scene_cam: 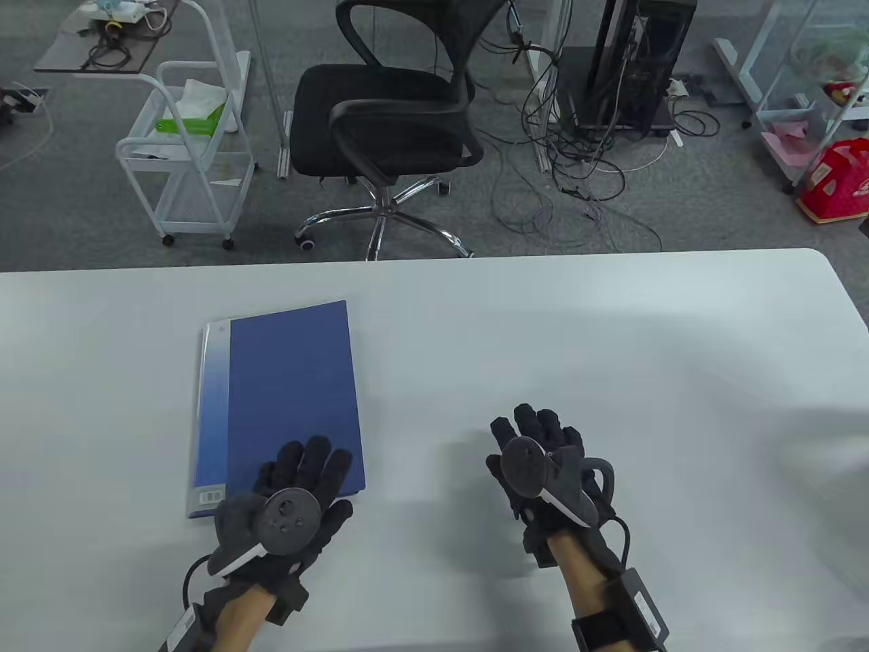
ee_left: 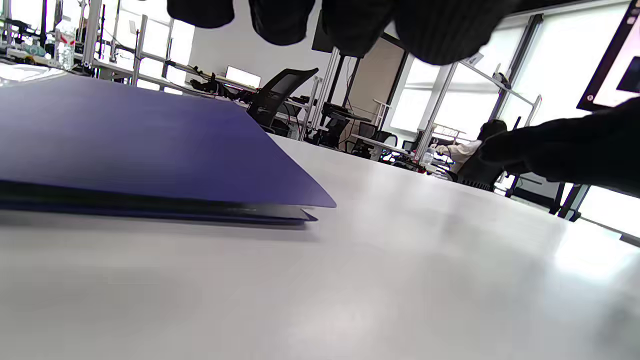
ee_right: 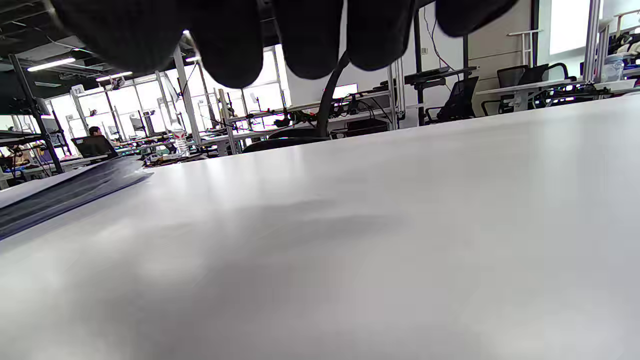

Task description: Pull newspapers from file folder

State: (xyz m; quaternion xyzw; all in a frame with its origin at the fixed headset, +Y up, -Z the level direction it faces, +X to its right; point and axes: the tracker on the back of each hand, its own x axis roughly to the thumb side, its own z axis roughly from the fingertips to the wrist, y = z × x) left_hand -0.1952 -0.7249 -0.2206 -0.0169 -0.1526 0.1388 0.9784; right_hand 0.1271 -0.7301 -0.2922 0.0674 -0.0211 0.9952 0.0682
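1. File folder (scene_cam: 282, 401): blue, closed, laid flat on the white desk (scene_cam: 611, 339), left of centre, with its pale spine along the left edge. A label is seen at its near left corner. Newspapers cannot be made out; only dark layered edges are seen under the cover in the left wrist view (ee_left: 150, 150).
2. Office chair (scene_cam: 387, 122): black, placed on the grey carpet behind the far edge of the desk. A white cart (scene_cam: 190, 149) is seen to its left.
3. Left hand (scene_cam: 285, 509): held over the near right corner of the folder, fingers (scene_cam: 319, 462) spread apart and extended above the cover. Contact with the cover cannot be told; in the left wrist view the fingertips (ee_left: 440, 30) hang clear above the desk.
4. Right hand (scene_cam: 543, 468): positioned over bare desk, well right of the folder, fingers (ee_right: 310, 35) loosely extended side by side, nothing held.
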